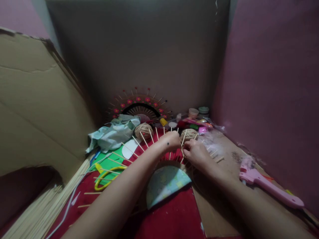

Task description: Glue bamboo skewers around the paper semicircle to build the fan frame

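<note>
A half-round craft piece (165, 181) with a pale patterned face lies on red cloth (174, 215), thin wooden sticks (129, 149) fanning out from its curved edge. My left hand (170, 141) is closed in a fist at the top of the fan, among the sticks. My right hand (196, 152) pinches at the sticks on the fan's right side, fingers curled; what it grips is too small to make out. Two balls of tan twine (144, 130) (188, 134) sit just behind the hands.
A finished fan with pink flowers (141, 104) leans on the back wall. Crumpled pale cloth (113, 134), green paper (109, 162) and a yellow loop (107, 177) lie left. A bundle of sticks (42, 209) sits at lower left, a pink glue gun (264, 184) right, small jars (198, 113) behind.
</note>
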Demonstrator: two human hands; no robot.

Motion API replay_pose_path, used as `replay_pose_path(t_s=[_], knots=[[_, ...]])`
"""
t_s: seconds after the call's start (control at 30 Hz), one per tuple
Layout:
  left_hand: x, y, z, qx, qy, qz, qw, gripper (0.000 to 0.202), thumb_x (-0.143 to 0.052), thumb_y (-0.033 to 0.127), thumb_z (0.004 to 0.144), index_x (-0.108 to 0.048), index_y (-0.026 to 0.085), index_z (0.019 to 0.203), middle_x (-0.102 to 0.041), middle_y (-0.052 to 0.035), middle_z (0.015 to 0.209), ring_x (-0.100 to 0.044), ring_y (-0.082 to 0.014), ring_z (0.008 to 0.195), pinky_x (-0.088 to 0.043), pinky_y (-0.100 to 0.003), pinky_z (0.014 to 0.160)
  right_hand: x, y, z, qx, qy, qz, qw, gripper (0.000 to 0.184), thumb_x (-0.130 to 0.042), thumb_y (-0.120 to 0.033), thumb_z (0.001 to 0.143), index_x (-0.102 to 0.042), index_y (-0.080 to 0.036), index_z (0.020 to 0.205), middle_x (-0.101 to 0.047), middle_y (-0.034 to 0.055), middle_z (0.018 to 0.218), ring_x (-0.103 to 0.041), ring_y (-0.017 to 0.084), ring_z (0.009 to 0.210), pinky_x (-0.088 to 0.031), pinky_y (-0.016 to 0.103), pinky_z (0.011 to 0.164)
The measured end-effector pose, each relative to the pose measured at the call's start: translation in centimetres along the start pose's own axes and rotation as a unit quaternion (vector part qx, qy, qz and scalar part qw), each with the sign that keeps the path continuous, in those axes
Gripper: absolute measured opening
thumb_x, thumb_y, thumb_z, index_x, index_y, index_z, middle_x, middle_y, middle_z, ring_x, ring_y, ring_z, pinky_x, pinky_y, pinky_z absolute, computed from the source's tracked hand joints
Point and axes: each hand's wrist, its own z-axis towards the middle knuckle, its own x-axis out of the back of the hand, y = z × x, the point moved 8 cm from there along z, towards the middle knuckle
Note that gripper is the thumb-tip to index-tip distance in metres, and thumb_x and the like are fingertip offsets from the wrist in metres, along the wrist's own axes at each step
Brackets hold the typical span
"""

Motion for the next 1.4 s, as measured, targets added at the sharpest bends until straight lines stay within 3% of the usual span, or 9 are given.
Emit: replay_pose_path(t_s=[0.47, 1.03, 1.1, 1.2, 1.33, 1.4], knots=[[-0.1, 0.4, 0.0, -0.035, -0.007, -0.052, 0.998, 0.025, -0.049, 0.021, 0.063, -0.053, 0.013, 0.04, -0.045, -0.0014, 0.036, -0.044, -0.011, 0.037, -0.036, -0.023, 0.04, 0.4, -0.2, -0.1, 0.002, -0.004, -0.011, 1.0, 0.018, -0.047, -0.018, 0.072, -0.065, -0.017, 0.069, -0.062, 0.0071, 0.075, -0.055, 0.016, 0.069, -0.036, 0.026, 0.062], [-1.2, -0.5, 1.1, -0.001, -0.005, -0.046, 0.999, 0.016, -0.049, 0.018, 0.057, -0.053, 0.014, 0.042, -0.046, -0.0006, 0.036, -0.045, -0.011, 0.036, -0.033, -0.022, 0.038, 0.0, 0.0, -0.1, 0.002, -0.013, 0.003, 1.0, 0.017, -0.047, -0.016, 0.072, -0.063, -0.017, 0.071, -0.061, 0.0074, 0.077, -0.054, 0.016, 0.072, -0.036, 0.025, 0.063], [-1.1, -0.4, 0.9, -0.003, 0.0, -0.062, 0.998, 0.016, -0.048, 0.017, 0.058, -0.054, 0.014, 0.043, -0.046, -0.0002, 0.036, -0.044, -0.0108, 0.037, -0.033, -0.022, 0.038, 0.7, 0.0, -0.1, -0.002, -0.004, 0.014, 1.0, 0.014, -0.048, -0.016, 0.071, -0.062, -0.016, 0.074, -0.061, 0.0078, 0.078, -0.054, 0.016, 0.072, -0.036, 0.025, 0.062], [-1.1, -0.4, 0.6, -0.009, 0.005, -0.097, 0.995, 0.015, -0.048, 0.016, 0.059, -0.056, 0.013, 0.046, -0.045, 0.0009, 0.037, -0.043, -0.01, 0.038, -0.032, -0.021, 0.038, 3.3, -0.1, -0.2, -0.004, 0.026, 0.054, 0.998, 0.012, -0.051, -0.015, 0.068, -0.059, -0.015, 0.077, -0.061, 0.0059, 0.076, -0.053, 0.015, 0.068, -0.036, 0.024, 0.06], [-1.3, -0.7, 0.5, 0.004, 0.01, -0.114, 0.993, 0.013, -0.05, 0.015, 0.06, -0.058, 0.012, 0.05, -0.044, 0.0022, 0.037, -0.041, -0.0086, 0.038, -0.029, -0.02, 0.038, 7.2, 0.0, -0.8, -0.011, 0.036, 0.089, 0.995, 0.012, -0.049, -0.014, 0.069, -0.061, -0.016, 0.069, -0.062, 0.0029, 0.069, -0.052, 0.012, 0.061, -0.034, 0.024, 0.056], [-1.2, -0.7, 0.5, 0.004, 0.016, -0.108, 0.994, 0.012, -0.051, 0.015, 0.059, -0.059, 0.012, 0.051, -0.043, 0.0025, 0.037, -0.04, -0.0079, 0.038, -0.028, -0.02, 0.038, 7.8, 0.2, -1.4, -0.021, 0.02, 0.085, 0.996, 0.013, -0.049, -0.014, 0.069, -0.061, -0.016, 0.065, -0.062, 0.0026, 0.065, -0.052, 0.012, 0.059, -0.033, 0.024, 0.055]])
